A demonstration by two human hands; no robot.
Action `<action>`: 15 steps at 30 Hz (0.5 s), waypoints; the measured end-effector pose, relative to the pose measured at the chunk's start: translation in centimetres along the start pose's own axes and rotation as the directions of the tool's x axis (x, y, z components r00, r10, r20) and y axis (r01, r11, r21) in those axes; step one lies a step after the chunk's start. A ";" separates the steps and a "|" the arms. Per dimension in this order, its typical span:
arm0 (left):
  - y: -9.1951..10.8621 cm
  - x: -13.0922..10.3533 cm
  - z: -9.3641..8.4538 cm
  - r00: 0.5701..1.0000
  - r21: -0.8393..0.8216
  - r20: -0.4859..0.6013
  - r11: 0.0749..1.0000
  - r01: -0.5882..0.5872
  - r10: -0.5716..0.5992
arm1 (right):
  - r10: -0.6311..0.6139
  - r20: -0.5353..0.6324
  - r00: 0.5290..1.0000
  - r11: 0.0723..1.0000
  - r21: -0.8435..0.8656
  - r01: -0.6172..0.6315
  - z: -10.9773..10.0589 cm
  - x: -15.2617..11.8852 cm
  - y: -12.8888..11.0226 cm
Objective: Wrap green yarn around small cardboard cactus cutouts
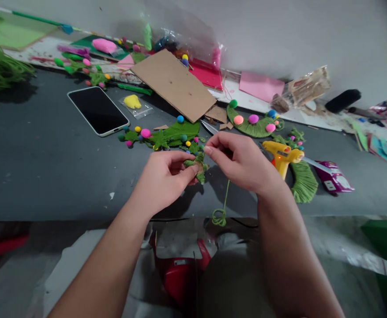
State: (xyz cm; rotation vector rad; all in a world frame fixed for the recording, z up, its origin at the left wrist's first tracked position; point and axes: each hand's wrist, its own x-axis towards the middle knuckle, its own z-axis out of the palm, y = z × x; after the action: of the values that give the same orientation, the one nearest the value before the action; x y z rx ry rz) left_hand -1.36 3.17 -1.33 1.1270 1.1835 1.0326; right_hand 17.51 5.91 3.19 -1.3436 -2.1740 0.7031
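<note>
Between thumb and fingers, my left hand (168,179) holds a small cardboard star (200,168) partly wrapped in green yarn. My right hand (241,161) pinches the green yarn (227,194) close to the star's upper right. From below that hand the yarn hangs down to a small loose bundle near the table's front edge. Just behind the star lie green felt pieces (176,134) with colourful pompoms around them. To the right of my right hand stands a yellow hot glue gun (282,155) with a small orange light on.
A phone (98,110) lies left, near a big heap of green yarn (1,66). A cardboard sheet (173,84) and scissors (209,127) lie behind my hands. Green yarn-wrapped curved pieces (304,183) and a purple packet (335,177) are at right. A red stool (180,274) stands below the table.
</note>
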 end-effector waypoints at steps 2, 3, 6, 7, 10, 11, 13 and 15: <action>-0.2 0.1 0.1 1.000 -0.012 -0.016 1.000 -0.002 0.001 | 0.028 -0.018 0.999 1.000 -0.007 -0.029 0.2 -0.1 -0.3; -0.3 0.1 0.2 1.000 -0.013 -0.015 1.000 0.001 -0.001 | 0.039 -0.020 0.999 0.999 -0.002 -0.039 0.4 -0.1 -0.5; -0.3 0.2 0.3 1.000 0.001 -0.002 1.000 0.001 -0.001 | 0.064 -0.010 0.998 0.998 0.023 -0.064 1.0 -0.2 -1.0; -0.3 0.2 0.3 1.000 0.003 -0.011 1.000 0.000 0.000 | 0.071 -0.009 0.997 0.997 0.027 -0.071 1.2 -0.3 -1.1; -0.2 0.4 0.3 0.997 -0.008 -0.075 1.000 -0.029 0.028 | 0.053 -0.016 0.998 0.999 0.012 -0.053 1.6 -0.5 -1.6; -0.1 0.4 0.2 0.994 -0.017 -0.100 0.999 -0.044 0.042 | 0.030 -0.014 0.999 1.000 0.006 -0.030 1.6 -0.6 -1.7; 0.1 0.5 0.1 0.988 -0.063 -0.144 0.996 -0.069 0.059 | -0.027 -0.013 1.000 1.000 0.002 0.027 1.6 -0.9 -2.0; 0.3 0.5 -0.1 0.980 -0.157 -0.194 0.985 -0.075 0.044 | -0.064 -0.027 0.998 0.998 -0.008 0.064 1.4 -1.2 -2.1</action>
State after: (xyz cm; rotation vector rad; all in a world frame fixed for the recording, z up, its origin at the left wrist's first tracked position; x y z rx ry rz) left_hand -1.40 3.73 -1.15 0.9555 1.1954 1.2824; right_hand 15.66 3.78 3.37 -1.2741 -2.1899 0.6495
